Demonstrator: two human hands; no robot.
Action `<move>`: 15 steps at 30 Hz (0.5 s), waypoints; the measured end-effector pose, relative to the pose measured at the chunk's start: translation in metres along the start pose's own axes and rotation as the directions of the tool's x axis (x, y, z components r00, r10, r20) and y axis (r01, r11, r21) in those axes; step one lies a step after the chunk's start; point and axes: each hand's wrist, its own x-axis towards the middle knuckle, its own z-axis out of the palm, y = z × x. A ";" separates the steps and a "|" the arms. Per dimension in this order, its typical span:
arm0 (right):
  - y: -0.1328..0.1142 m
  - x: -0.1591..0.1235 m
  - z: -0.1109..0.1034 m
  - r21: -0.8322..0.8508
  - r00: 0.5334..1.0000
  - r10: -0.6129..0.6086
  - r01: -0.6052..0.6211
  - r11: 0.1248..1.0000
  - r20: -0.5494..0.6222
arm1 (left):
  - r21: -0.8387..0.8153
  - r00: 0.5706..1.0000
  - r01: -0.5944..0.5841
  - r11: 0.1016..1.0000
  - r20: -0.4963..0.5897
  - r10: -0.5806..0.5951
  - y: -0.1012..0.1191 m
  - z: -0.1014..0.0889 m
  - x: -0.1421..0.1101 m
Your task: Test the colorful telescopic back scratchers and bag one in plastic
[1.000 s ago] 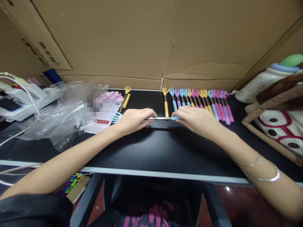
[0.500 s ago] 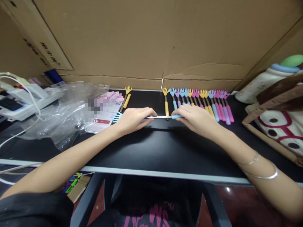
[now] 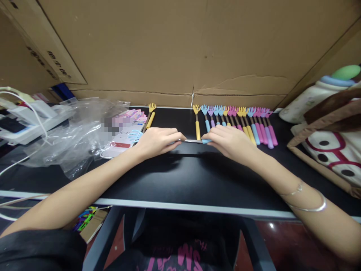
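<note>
A light-blue back scratcher (image 3: 193, 141) lies level across both my hands, above the black desk top. My left hand (image 3: 160, 142) pinches its metal rod, and the blue claw head sticks out to the left, over a phone. My right hand (image 3: 229, 139) is closed on its blue handle end. Just behind, between the hands, lies a yellow back scratcher (image 3: 197, 130). To the right runs a row of several back scratchers (image 3: 250, 128) in blue, purple, yellow and pink. Another yellow back scratcher (image 3: 150, 118) rests behind my left hand.
At left lie clear plastic bags (image 3: 73, 135), a lit phone (image 3: 114, 148), pink packets (image 3: 134, 114) and a white power strip (image 3: 34, 120) with cables. A bottle (image 3: 311, 98) and a bag (image 3: 332, 150) stand at right. A cardboard wall (image 3: 175, 49) closes the back.
The blue back scratcher has shifted slightly left with its claw head. My right hand has moved a little left along with it, and less rod shows between my hands.
</note>
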 end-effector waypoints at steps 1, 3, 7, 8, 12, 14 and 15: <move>0.000 0.000 0.000 -0.004 1.000 -0.005 0.005 1.000 0.001 | 0.001 1.000 -0.006 1.000 -0.002 0.006 -0.001 0.000 0.000; 0.000 0.000 -0.001 -0.012 1.000 -0.012 0.012 1.000 -0.005 | -0.001 1.000 -0.012 1.000 -0.005 0.012 -0.001 -0.001 0.000; -0.001 0.000 -0.002 -0.021 1.000 -0.012 0.012 1.000 -0.026 | -0.036 1.000 0.020 0.999 -0.016 -0.021 0.001 -0.001 0.000; -0.001 0.000 -0.003 -0.016 0.999 -0.010 0.009 1.000 -0.034 | -0.063 0.999 0.044 0.997 -0.016 -0.045 0.001 -0.001 0.000; -0.001 0.001 -0.006 0.019 0.998 0.021 -0.020 1.000 -0.064 | -0.195 0.987 0.160 0.968 0.016 -0.160 0.005 -0.002 0.000; -0.002 0.001 -0.007 0.035 0.996 0.045 -0.043 0.998 -0.083 | -0.218 0.979 0.202 0.955 0.027 -0.201 0.007 -0.002 0.000; -0.003 0.001 -0.007 0.047 0.994 0.061 -0.057 0.997 -0.093 | -0.215 0.977 0.212 0.953 0.028 -0.211 0.008 -0.002 0.000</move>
